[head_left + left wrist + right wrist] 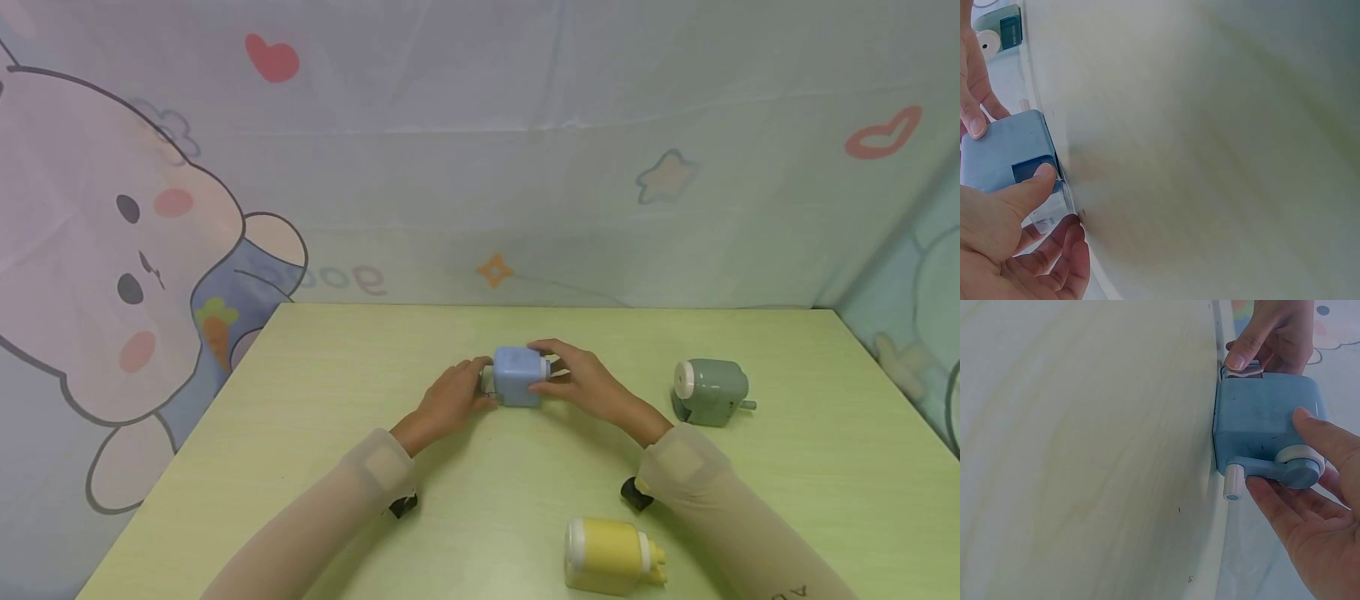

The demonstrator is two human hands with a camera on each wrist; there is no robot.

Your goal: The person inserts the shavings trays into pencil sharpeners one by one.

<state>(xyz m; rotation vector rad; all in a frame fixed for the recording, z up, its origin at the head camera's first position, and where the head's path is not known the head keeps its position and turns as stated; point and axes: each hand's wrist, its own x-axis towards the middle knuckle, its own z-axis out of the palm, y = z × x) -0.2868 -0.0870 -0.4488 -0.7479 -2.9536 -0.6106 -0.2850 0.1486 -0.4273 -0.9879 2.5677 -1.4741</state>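
A blue crank pencil sharpener (516, 377) is held between both hands over the middle of the table. My right hand (587, 383) grips its body at the crank end, thumb on one side and fingers on the other. The crank (1263, 467), with its white knob, shows in the right wrist view. At the opposite end, my left hand (452, 397) pinches the clear shavings drawer (1054, 209), which sticks partly out of the body. The left thumb (1038, 181) lies by the notch above the drawer. Whether the drawer holds anything cannot be made out.
A green crank sharpener (712, 392) stands on the table (315, 500) to the right, beyond the right forearm. Near the front edge of the view lies a yellow sharpener (607, 556), between the forearms. A printed cloth (450, 167) hangs behind the table.
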